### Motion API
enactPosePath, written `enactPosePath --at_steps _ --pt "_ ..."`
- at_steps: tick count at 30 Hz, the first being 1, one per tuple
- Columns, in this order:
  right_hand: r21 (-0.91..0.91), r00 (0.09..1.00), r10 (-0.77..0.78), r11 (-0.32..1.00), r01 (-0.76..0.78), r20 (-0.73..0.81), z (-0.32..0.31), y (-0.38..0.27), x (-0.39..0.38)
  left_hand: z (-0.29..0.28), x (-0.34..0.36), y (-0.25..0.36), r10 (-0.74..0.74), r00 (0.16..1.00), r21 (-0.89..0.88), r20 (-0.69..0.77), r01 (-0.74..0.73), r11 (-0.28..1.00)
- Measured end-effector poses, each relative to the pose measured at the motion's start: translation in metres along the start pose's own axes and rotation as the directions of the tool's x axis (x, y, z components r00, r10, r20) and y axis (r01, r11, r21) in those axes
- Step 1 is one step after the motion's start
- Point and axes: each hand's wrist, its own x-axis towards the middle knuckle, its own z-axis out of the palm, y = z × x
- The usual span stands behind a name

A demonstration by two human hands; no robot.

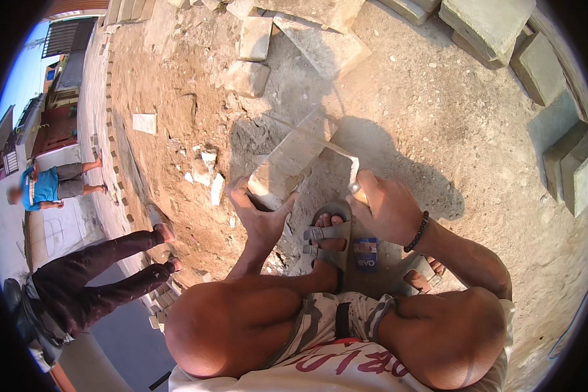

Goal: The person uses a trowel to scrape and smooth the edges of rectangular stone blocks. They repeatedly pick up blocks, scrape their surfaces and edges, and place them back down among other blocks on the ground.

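Observation:
My left hand grips the near end of a pale rectangular concrete block, which is tilted diagonally over the dirt between my feet. My right hand is closed round the handle of a cranked metal tool, perhaps a trowel, whose long thin part crosses the block's far portion. Just below my hands is my sandalled left foot, with a small blue pack on the ground beside it. Small broken pieces lie left of the block.
Loose slabs lie ahead. Stacked blocks and more slabs line the right side. A small slab lies on the left. A person in dark trousers stands close at left; another in blue is farther off.

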Motion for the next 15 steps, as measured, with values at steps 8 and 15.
enactPosePath --at_steps 8,15 --pt "-0.128 0.970 0.243 0.962 -0.239 0.016 -0.005 0.060 0.036 0.005 -0.003 0.033 -0.029 0.996 0.187 0.081 0.013 0.982" --pt "0.154 0.986 -0.024 0.988 -0.001 0.165 0.012 -0.026 -0.026 0.015 0.004 0.030 -0.034 0.999 0.075 0.042 0.031 0.997"
